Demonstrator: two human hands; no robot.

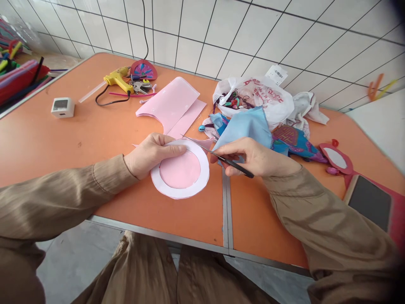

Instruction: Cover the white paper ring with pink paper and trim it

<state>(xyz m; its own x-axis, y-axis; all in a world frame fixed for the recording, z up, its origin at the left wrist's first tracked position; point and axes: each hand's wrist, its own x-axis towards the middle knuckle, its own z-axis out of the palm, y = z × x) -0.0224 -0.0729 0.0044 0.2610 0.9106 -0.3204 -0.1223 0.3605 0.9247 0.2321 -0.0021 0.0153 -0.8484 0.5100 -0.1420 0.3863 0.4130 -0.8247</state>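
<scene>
My left hand [152,154] pinches the left rim of a white paper ring [202,177] with a pink sheet [180,171] showing through its hole. The ring lies low over the orange table [63,139]. My right hand [253,157] is closed round the handles of black scissors [218,155]. Their blades point left along the ring's upper right edge, where a pink strip sticks out.
Folded pink sheets [172,103] lie behind the ring. A yellow glue gun [118,79], keys and a pink fan sit at the back. A white bag [253,97] and blue cloth [249,126] lie to the right, a small white device [62,107] to the left.
</scene>
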